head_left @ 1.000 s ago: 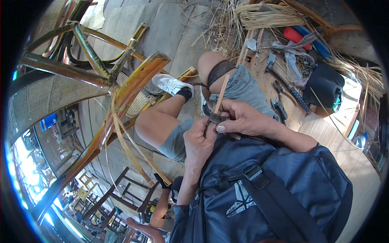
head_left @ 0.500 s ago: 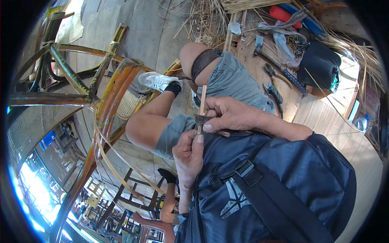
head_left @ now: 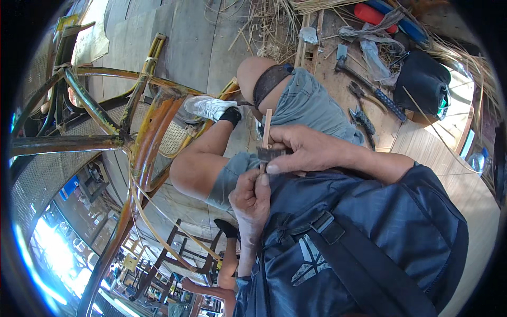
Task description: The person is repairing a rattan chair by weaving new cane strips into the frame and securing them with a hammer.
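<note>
A narrow, pale strip of split cane or wood [head_left: 268, 126] stands upright between my hands, over my lap. My left hand [head_left: 250, 198] pinches its lower end between thumb and fingers. Against the strip, just above that pinch, lies a small dark flat blade [head_left: 270, 154]. My right hand [head_left: 309, 153] is closed on this blade, thumb in front and fingers curled behind the strip. The strip's upper end sticks out free above the right fingers. The right fingertips are partly hidden.
A cane chair frame [head_left: 153, 127] with woven panels lies at the left. Right of my knees are a hammer [head_left: 364, 84], pliers [head_left: 368, 99], cutters [head_left: 362, 122] and a black bag [head_left: 421, 82]. Cane shavings [head_left: 269, 39] cover the far floor. Another person's arm [head_left: 211, 289] shows below.
The whole view has shifted slightly to the right. The dark blade now shows more of its flat side against the strip. Both hands keep their hold.
</note>
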